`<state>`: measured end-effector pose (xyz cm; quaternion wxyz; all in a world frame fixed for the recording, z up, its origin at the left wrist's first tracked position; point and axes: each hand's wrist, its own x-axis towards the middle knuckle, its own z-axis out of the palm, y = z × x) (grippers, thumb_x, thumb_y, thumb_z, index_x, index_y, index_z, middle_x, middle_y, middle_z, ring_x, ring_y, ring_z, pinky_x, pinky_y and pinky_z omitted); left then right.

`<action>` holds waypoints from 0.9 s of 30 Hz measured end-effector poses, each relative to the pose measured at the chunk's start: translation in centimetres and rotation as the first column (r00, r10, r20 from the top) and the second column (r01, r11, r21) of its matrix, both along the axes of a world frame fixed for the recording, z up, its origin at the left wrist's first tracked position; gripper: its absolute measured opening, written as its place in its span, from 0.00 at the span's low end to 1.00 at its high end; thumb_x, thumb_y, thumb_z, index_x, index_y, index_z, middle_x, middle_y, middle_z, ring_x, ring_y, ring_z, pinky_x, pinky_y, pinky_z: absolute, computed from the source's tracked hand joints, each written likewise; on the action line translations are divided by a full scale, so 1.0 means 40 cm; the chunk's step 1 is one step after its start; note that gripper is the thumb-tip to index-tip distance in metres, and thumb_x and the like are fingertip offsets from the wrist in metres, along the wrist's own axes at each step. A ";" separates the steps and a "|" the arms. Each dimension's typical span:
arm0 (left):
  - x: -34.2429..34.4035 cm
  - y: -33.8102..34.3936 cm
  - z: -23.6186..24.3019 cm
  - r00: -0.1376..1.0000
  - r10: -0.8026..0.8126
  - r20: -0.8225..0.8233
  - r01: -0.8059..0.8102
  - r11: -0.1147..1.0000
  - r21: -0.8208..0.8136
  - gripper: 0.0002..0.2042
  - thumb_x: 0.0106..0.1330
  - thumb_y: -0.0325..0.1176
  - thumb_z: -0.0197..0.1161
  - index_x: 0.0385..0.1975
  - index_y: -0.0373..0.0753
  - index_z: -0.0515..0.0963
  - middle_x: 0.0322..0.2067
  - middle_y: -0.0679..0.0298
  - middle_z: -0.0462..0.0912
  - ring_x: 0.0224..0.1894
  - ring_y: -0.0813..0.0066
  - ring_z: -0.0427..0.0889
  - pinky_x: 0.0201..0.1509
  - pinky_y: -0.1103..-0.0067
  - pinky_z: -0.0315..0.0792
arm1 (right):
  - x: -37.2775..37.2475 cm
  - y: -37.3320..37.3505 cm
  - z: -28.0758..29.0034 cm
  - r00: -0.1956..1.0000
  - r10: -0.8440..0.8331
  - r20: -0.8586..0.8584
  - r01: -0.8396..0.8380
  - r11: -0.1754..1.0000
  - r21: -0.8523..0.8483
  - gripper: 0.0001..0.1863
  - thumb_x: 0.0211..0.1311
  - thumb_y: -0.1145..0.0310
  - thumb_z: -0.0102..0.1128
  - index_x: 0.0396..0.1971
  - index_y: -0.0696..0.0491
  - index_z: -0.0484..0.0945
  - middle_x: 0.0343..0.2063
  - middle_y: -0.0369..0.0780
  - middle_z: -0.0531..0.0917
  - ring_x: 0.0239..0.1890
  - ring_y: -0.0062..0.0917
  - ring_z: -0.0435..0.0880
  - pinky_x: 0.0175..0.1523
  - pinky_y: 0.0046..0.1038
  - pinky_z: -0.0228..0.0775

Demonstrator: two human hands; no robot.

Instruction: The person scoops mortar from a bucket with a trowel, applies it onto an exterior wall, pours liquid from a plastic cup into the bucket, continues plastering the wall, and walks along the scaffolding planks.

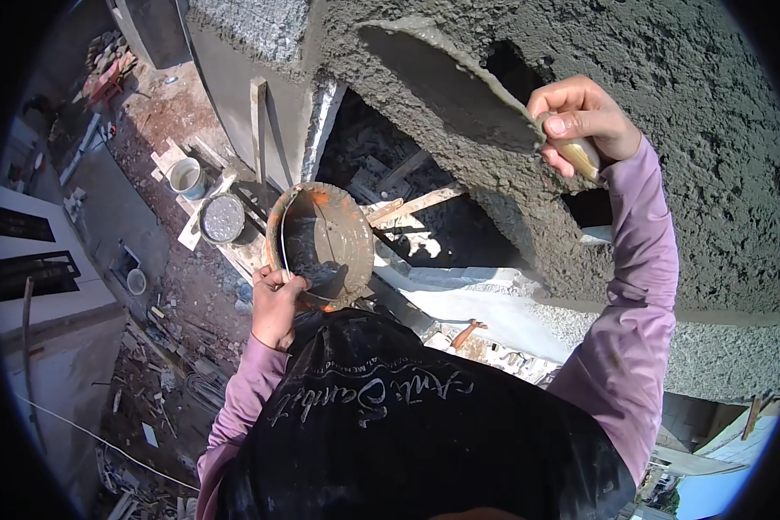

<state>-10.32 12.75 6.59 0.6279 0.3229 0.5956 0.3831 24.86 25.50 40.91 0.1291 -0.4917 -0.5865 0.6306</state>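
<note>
My right hand [585,126] is closed round the wooden handle [581,158] of a plastering trowel. The long trowel blade [446,82] is coated in grey mortar, with a thick wet ridge along its upper edge. It is at the rough grey plastered wall [685,113]; whether it touches the surface I cannot tell. My left hand [276,303] grips the near left rim of a mortar-smeared orange bucket [351,247]. The bucket is tilted so that its inside shows, with some wet mortar in it.
On planks left of the bucket stand a bucket of grey mortar [223,218] and a whitish pail [186,177]. Dark openings [381,156] break the wall. Far below lies rubble-strewn ground [178,286]. Another person's arm [466,334] shows below, past my torso.
</note>
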 end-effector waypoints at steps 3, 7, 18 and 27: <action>0.030 -0.004 0.095 0.998 0.004 0.069 -0.001 0.999 -0.039 0.06 0.50 0.26 0.66 0.16 0.32 0.77 0.43 0.59 0.65 0.38 0.71 0.73 0.31 0.79 0.79 | 0.154 0.033 0.013 0.871 -0.460 0.173 0.366 0.843 0.395 0.13 0.65 0.61 0.57 0.32 0.58 0.77 0.18 0.33 0.75 0.15 0.12 0.70 0.18 0.14 0.58; 0.046 -0.024 0.056 0.997 -0.033 0.074 0.036 0.998 -0.049 0.06 0.50 0.26 0.66 0.15 0.35 0.77 0.22 0.65 0.72 0.37 0.75 0.72 0.37 0.82 0.72 | 0.193 -0.168 0.189 0.603 -0.778 -0.174 0.510 0.209 0.835 0.12 0.67 0.61 0.54 0.36 0.56 0.77 0.20 0.29 0.73 0.16 0.10 0.65 0.19 0.14 0.52; 0.229 -0.036 0.125 0.953 -0.300 -0.042 0.303 0.941 0.153 0.05 0.52 0.26 0.66 0.20 0.32 0.78 0.53 0.60 0.56 0.39 0.68 0.77 0.31 0.78 0.78 | 0.023 -0.396 -0.736 0.405 -0.141 0.903 -0.477 0.810 0.341 0.12 0.47 0.66 0.61 0.29 0.58 0.82 0.34 0.50 0.82 0.36 0.40 0.86 0.39 0.39 0.78; 0.235 -0.060 0.217 0.959 -0.220 0.180 0.218 0.976 0.031 0.04 0.56 0.25 0.61 0.24 0.30 0.76 0.45 0.62 0.65 0.40 0.67 0.78 0.36 0.67 0.83 | 0.139 -0.436 -0.879 0.817 -0.269 0.511 -0.229 0.661 0.714 0.12 0.51 0.67 0.64 0.33 0.59 0.80 0.31 0.50 0.82 0.34 0.45 0.82 0.39 0.36 0.75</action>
